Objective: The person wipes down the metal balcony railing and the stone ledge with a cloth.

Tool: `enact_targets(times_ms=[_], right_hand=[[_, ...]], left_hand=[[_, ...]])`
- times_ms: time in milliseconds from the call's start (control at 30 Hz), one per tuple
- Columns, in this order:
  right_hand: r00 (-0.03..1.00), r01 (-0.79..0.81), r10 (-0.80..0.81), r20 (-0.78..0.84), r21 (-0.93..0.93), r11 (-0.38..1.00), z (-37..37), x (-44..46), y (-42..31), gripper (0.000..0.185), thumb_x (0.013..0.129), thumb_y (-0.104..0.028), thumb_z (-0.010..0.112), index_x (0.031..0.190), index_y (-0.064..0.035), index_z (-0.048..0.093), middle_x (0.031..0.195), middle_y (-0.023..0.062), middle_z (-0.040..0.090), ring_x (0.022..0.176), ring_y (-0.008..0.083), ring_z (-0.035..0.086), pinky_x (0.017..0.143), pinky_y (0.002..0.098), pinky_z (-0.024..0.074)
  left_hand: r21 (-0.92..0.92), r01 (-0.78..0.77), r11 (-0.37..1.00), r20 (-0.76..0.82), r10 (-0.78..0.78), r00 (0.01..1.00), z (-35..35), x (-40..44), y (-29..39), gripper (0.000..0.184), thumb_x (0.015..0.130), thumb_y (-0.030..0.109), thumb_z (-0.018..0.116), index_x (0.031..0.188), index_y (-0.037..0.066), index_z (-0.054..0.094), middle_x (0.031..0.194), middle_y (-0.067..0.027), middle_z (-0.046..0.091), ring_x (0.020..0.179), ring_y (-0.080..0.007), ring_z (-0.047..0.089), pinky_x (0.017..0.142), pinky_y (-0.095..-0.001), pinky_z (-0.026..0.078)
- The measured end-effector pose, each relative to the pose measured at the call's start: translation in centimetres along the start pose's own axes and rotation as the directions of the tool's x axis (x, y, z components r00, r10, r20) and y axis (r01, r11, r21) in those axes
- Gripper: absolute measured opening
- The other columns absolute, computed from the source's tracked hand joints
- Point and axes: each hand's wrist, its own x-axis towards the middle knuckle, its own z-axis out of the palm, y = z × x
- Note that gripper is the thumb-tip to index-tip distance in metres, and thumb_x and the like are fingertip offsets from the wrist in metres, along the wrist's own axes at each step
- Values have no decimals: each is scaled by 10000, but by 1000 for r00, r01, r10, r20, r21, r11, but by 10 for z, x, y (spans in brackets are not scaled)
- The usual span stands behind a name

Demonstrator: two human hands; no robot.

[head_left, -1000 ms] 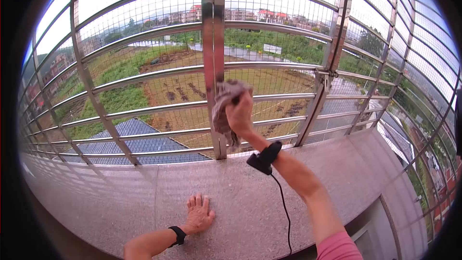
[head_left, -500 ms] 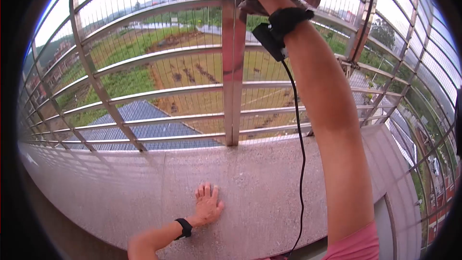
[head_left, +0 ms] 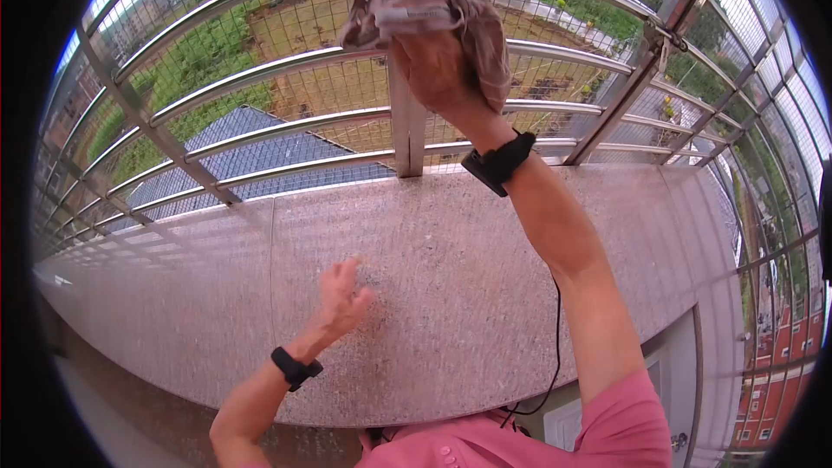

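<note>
A crumpled brownish-grey cloth [head_left: 485, 30] is held in my right hand [head_left: 433, 74], against or just in front of the wide metal post [head_left: 407, 126] of the window grille. The cloth covers part of the post and hides some of my fingers. My left hand [head_left: 341, 299], slightly blurred, is over the speckled stone ledge [head_left: 485, 243] with its fingers apart and nothing in it. Whether it touches the stone I cannot tell. Each wrist has a black band, and a black cable hangs by my right forearm.
Horizontal metal bars [head_left: 286, 126] with wire mesh curve round the ledge. A latch [head_left: 666, 37] sits on the post at the right. Below the ledge at the lower right is a pale door [head_left: 663, 390]. Outside lie a blue-grey roof [head_left: 247, 152] and a field.
My right hand has come down the post with the cloth from the top of the view. My left hand has shifted from lying flat on the ledge. The view has tilted downward.
</note>
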Motion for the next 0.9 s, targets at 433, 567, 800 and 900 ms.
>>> enact_targets(times_ms=[433,567,800,900], right_hand=[[853,-380,294,432,126,917,23,-204,-16,376,817,-161,563,1188,-103,537,1202,155,537,1187,316,460,993,437,374],[757,-207,225,614,-102,973,15,-214,-39,380,790,-101,507,1164,-50,553,1198,169,543,1155,335,482,992,417,357],[528,-278,217,821,-75,958,23,-233,-36,181,774,-67,510,906,15,602,880,214,619,839,350,612,709,401,496],[465,-249,212,859,-104,963,23,-239,-31,178,753,-94,535,876,20,597,844,218,614,809,359,611,683,408,494]], left_hand=[[254,446,858,-81,-441,894,-135,-107,-130,587,835,211,568,1340,12,346,1378,-224,324,1277,-388,288,1029,-474,299],[376,394,839,-45,-408,912,-116,-125,-131,624,820,235,575,1343,-1,329,1412,-236,259,1304,-408,229,1068,-493,236],[441,384,811,-80,-391,917,-101,-137,-143,673,805,246,556,1356,-31,285,1439,-270,162,1318,-465,142,1087,-545,131],[422,355,834,-84,-354,931,-98,-139,-147,676,798,238,562,1348,-39,284,1434,-274,161,1317,-467,134,1083,-558,112]])
